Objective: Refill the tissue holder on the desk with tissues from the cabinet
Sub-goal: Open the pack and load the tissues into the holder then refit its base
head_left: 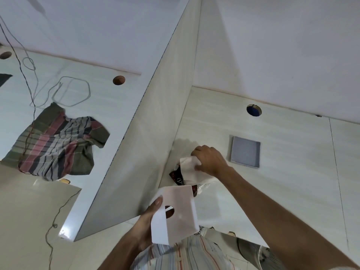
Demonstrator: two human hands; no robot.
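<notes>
gripping white tissue holder (176, 215) in left hand (148, 221); right hand (209, 159) pinching tissues (190, 168) from pack.

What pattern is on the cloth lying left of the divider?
Striped plaid cloth in olive green, pink and dark navy bands, seen in the head view, the only one.
</notes>
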